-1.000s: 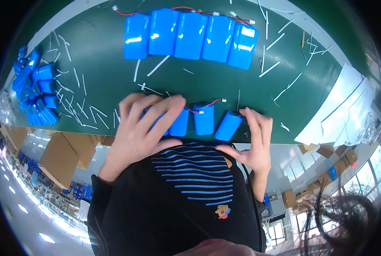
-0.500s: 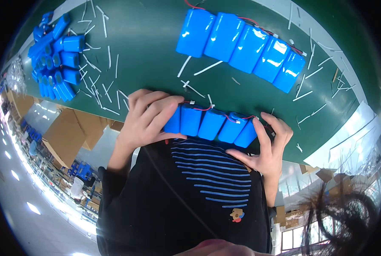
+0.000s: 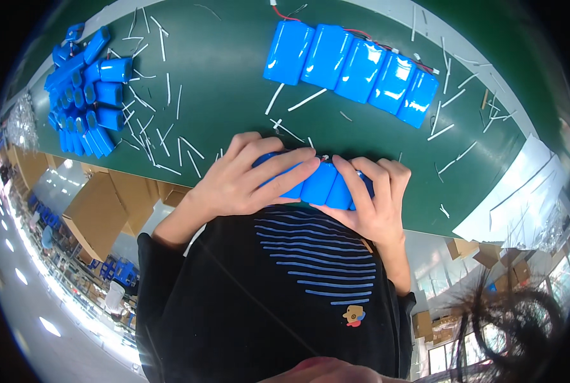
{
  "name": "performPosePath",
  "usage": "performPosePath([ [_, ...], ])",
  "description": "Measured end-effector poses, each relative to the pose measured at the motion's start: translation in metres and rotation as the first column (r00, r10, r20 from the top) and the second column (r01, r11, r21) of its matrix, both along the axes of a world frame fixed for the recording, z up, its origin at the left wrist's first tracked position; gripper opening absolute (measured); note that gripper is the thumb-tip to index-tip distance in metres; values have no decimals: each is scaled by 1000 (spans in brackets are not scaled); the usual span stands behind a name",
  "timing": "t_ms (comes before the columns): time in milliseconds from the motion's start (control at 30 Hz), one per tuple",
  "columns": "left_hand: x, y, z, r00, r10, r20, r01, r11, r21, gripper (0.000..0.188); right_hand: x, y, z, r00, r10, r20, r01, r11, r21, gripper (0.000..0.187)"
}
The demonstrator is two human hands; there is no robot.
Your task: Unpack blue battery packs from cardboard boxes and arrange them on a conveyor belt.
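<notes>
A row of blue shrink-wrapped battery packs [image 3: 319, 185] sits at the near edge of the table, just in front of my shirt. My left hand [image 3: 250, 175] lies over the left part of the row, fingers along the far side and thumb on the near side. From the right end, my right hand [image 3: 374, 198] grips the packs between bent fingers and thumb. Both hands hide much of the row; a bit of lead shows at the far side between them. Farther off lies a second slanted row of blue battery packs [image 3: 326, 57], with red leads and white connectors.
A heap of blue battery packs [image 3: 74, 89] lies on the green table [image 3: 215, 76] at the left. Thin white strips [image 3: 307, 100] are scattered about. White sheets [image 3: 508, 191] cover the right corner. An open cardboard box [image 3: 97, 210] stands below the left edge.
Both hands have moved inward along the near row, the left to the right and the right to the left. They now cover more packs, and the gap between them is narrower.
</notes>
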State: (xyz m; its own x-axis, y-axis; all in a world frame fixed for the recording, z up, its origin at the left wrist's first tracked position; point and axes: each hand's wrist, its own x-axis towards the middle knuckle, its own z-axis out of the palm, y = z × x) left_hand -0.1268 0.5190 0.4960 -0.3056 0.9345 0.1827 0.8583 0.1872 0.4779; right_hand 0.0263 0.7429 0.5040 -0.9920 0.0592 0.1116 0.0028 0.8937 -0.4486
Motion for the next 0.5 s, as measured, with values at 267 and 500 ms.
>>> performPosePath([
  [267,-44,41,2,989,-58,-133,72,993,96,65,-31,29,7,992,-47,-114,53,997,48,68],
  [500,-63,38,-13,909,-95,-406,83,995,-47,72,-48,33,7,999,-7,-36,11,995,104,80],
])
